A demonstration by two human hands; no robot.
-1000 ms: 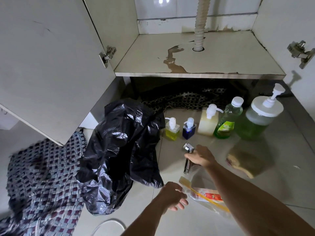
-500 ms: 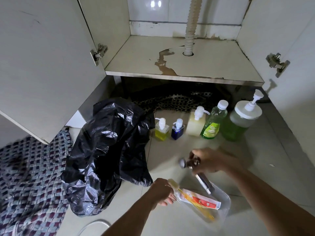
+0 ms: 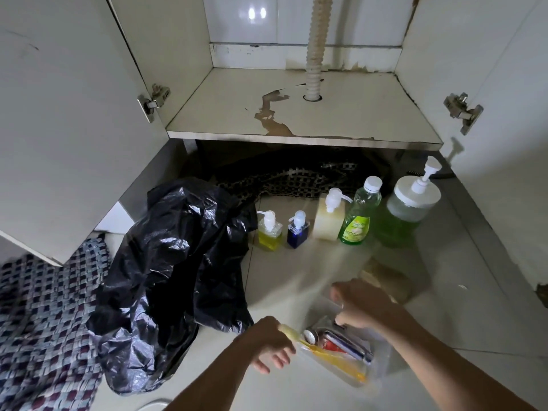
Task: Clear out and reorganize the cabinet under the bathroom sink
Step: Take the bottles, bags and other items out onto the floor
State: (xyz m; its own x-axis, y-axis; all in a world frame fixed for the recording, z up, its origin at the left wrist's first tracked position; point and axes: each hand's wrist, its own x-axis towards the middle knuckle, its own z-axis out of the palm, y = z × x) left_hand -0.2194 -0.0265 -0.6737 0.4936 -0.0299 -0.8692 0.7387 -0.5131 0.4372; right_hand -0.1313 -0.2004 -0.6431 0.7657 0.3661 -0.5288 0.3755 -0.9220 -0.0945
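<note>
Cabinet (image 3: 302, 114) open, shelf bare. Five bottles (image 3: 354, 222) in a row on floor beside black bag (image 3: 175, 271). Left hand (image 3: 267, 344) holds clear pouch (image 3: 341, 355); right hand (image 3: 363, 307) at its mouth.

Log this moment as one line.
left hand holds clear bag | right hand over metal tap in bag | bottles on floor | cabinet empty

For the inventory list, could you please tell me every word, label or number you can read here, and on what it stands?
None can be read for certain.
Green dish-soap bottle with white cap: green label, print too blurred.
Red-and-white tube in the clear plastic bag: print too blurred.
Small blue pump bottle: label too small.
</note>
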